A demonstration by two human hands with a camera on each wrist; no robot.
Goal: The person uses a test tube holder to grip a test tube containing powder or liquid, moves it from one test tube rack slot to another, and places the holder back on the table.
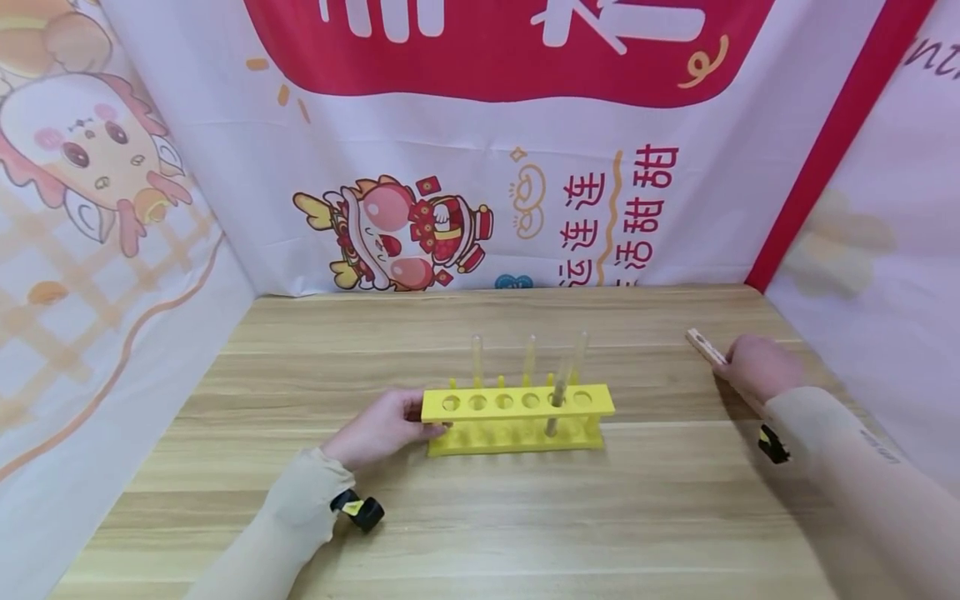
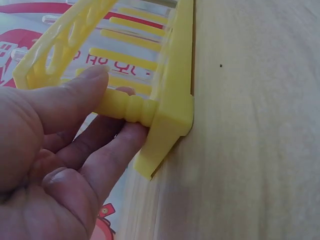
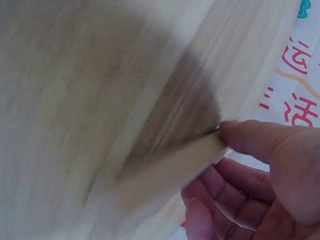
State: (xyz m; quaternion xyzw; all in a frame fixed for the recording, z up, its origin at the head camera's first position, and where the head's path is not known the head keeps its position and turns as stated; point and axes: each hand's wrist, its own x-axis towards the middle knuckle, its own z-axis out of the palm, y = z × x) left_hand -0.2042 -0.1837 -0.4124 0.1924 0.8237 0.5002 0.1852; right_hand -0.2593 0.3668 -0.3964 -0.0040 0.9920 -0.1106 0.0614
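A yellow test tube rack (image 1: 491, 406) stands on the wooden table. My left hand (image 1: 386, 427) grips its left end post, thumb on one side and fingers on the other, as the left wrist view also shows. One test tube (image 1: 558, 392) with greyish contents leans a little in a hole toward the rack's right end. Three clear test tubes (image 1: 530, 357) stand on pegs along the back. Off to the right, my right hand (image 1: 765, 367) holds a wooden test tube clamp (image 1: 705, 346) between thumb and fingers, just over the table. The clamp is blurred in the right wrist view.
Printed cloth (image 1: 450, 133) hangs behind the table (image 1: 525, 525) and along both sides. A black wrist device with a yellow mark (image 1: 358, 509) sits on the left sleeve, another (image 1: 772, 445) on the right.
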